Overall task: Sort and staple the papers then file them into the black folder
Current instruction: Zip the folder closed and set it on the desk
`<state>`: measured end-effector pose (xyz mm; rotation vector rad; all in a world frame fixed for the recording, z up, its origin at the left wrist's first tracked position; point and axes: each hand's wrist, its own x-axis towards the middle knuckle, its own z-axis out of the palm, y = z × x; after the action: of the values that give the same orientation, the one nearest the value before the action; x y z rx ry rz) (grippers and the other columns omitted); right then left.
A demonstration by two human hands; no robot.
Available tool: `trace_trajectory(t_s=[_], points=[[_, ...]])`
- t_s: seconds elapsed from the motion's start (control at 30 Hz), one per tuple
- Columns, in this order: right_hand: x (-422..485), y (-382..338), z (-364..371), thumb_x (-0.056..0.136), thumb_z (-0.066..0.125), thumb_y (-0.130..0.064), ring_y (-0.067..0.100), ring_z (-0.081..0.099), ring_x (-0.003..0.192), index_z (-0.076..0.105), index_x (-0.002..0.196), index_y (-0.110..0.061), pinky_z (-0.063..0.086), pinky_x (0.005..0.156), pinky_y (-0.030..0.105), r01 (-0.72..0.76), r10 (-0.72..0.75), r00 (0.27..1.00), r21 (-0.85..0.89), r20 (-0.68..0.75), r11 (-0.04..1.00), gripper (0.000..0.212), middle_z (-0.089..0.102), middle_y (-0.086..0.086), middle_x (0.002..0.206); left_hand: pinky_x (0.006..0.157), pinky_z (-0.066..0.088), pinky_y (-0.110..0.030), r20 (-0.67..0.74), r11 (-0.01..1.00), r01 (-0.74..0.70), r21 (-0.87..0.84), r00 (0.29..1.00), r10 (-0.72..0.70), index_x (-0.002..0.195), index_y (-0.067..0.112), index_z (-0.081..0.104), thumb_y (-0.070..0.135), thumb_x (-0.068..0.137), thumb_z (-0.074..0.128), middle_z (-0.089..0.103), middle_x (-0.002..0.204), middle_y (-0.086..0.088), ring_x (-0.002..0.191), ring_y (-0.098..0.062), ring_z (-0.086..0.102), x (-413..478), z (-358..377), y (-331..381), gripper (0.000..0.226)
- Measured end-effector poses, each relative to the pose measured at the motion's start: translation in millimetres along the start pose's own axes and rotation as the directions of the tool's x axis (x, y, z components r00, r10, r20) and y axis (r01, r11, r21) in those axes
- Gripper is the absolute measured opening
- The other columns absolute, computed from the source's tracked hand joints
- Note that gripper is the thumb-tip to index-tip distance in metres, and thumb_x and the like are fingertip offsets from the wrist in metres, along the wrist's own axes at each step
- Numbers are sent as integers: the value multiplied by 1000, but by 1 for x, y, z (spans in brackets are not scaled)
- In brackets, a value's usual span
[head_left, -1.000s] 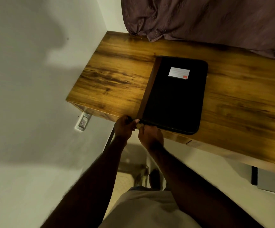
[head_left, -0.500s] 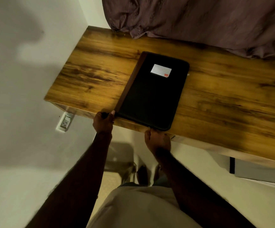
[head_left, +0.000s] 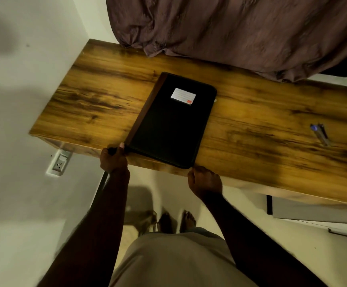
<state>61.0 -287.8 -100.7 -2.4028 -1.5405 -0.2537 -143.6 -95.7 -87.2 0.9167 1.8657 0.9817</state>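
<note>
Since a second ago my right hand (head_left: 204, 180) has slid from my left hand (head_left: 113, 160) to the black folder's (head_left: 172, 123) near right corner, fingers curled, grip unclear. Left fingers pinch its near left corner. It lies at the counter's (head_left: 95, 104) front edge; a tug could drag it off.

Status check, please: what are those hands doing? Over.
Left hand grips near-left corner of black folder; right hand grips near-right corner. Folder shut, flat on table. Nothing in the way; pen off right.
</note>
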Motion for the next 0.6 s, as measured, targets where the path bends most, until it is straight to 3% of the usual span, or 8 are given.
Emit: trace_trajectory(t_s=[0.33, 0.43, 0.5, 0.53, 0.6], points=[[20, 27, -16, 90, 44, -36, 25, 66, 77, 72, 84, -21, 51, 53, 31, 43, -44, 988, 8, 146, 999, 32, 66, 1, 86, 97, 50, -42, 5, 996, -51, 75, 999, 51, 113, -1, 64, 31, 86, 78, 69, 115, -17, 111, -32, 64, -6, 3, 8, 43], [32, 38, -16, 91, 43, -38, 28, 64, 91, 75, 95, -18, 55, 68, 38, 15, -64, 970, 204, 236, 979, 38, 66, 6, 102, 101, 47, -51, -39, 929, -206, 307, 973, 228, 120, -1, 57, 24, 87, 76, 60, 126, -24, 121, -43, 53, -16, 7, 16, 46], [35, 43, -17, 94, 50, -34, 27, 65, 93, 77, 101, -17, 54, 75, 35, -7, -67, 965, 284, 252, 959, 33, 68, 6, 104, 107, 39, -57, 24, 768, -448, 458, 870, 493, 133, 1, 52, 26, 88, 72, 47, 141, -28, 132, -47, 42, -35, 17, 16, 56], [36, 45, -17, 92, 56, -31, 25, 67, 91, 78, 101, -17, 53, 74, 33, -15, -58, 971, 305, 230, 952, 27, 70, 5, 103, 112, 34, -58, 152, 665, -576, 475, 798, 583, 141, 2, 47, 32, 88, 71, 41, 148, -28, 138, -47, 36, -50, 26, 18, 65], [39, 50, -15, 88, 62, -30, 24, 69, 87, 80, 98, -19, 54, 73, 31, -25, -45, 980, 343, 195, 939, 23, 72, 4, 101, 118, 20, -54, 467, 459, -777, 431, 627, 623, 152, 10, 35, 50, 90, 65, 25, 160, -22, 149, -41, 21, -79, 52, 18, 79]])
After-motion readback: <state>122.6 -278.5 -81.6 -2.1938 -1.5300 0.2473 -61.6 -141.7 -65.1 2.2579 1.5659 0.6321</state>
